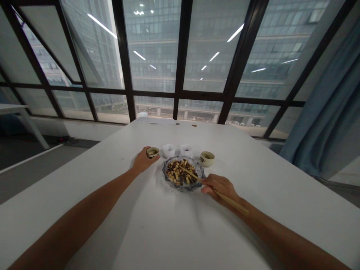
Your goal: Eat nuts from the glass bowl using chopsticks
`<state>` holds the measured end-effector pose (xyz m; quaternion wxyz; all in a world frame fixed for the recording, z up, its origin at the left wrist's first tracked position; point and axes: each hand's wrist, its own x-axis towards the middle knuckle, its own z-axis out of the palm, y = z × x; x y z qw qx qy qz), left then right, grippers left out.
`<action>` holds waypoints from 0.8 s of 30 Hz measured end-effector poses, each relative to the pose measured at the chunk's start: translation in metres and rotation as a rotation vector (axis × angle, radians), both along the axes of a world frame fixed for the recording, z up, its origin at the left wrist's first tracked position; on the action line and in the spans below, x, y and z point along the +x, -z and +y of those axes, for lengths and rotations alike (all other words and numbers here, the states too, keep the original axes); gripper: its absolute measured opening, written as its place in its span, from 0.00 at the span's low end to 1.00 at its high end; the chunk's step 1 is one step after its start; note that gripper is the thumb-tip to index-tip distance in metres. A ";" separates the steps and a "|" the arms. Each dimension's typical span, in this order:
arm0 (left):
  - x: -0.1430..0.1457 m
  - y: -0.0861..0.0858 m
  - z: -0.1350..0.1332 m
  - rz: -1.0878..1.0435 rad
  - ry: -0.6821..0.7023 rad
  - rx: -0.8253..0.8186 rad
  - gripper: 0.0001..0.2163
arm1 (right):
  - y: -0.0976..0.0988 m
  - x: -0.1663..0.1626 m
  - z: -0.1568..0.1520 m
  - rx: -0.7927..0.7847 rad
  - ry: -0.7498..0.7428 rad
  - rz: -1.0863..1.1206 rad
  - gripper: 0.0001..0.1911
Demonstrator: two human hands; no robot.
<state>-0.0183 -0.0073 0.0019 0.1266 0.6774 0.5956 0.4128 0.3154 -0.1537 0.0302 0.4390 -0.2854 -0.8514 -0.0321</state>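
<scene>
My left hand [143, 162] is wrapped round a small cream cup [152, 152] on the left, its dark inside facing up. In my right hand [221, 188] is a pair of wooden chopsticks [232, 202], whose tips reach into the mixed nuts and dark bits [180, 172] in a scalloped clear glass bowl [203, 173]. Whether the tips pinch a piece is too small to tell. A second cream cup [207, 159] with dark writing stands to the right of the bowl. Behind the bowl are two small white dishes, a left one [168, 150] and a right one [186, 150].
Everything stands on a long white table [163, 232]. At its far end lie white sheets [160, 121] and two small round things. Large dark-framed windows [178, 48] rise beyond. A blue curtain [320, 120] hangs at right, and another white table [30, 120] stands at far left.
</scene>
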 end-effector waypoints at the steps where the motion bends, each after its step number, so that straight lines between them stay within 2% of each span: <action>1: 0.000 0.000 0.001 0.001 0.000 0.009 0.29 | 0.001 -0.001 0.000 -0.015 0.032 0.035 0.23; 6: -0.003 0.002 0.004 0.074 0.005 0.224 0.31 | 0.011 -0.004 0.000 -0.269 0.269 0.420 0.25; 10: -0.003 0.003 0.004 0.107 0.021 0.262 0.31 | 0.011 -0.009 0.002 -0.405 0.253 0.617 0.26; 12: -0.001 0.001 0.002 0.127 -0.024 0.218 0.31 | 0.008 -0.012 0.004 -0.463 0.224 0.735 0.27; 18: -0.004 -0.013 -0.003 0.097 -0.320 -0.043 0.32 | -0.001 -0.010 0.019 -0.628 0.213 1.162 0.33; 22: -0.014 -0.027 0.001 0.074 -0.352 -0.254 0.36 | -0.001 -0.001 0.027 -0.657 0.234 1.206 0.35; 24: -0.013 -0.033 0.005 0.176 -0.341 -0.185 0.38 | -0.001 0.002 0.027 -0.600 0.248 1.120 0.34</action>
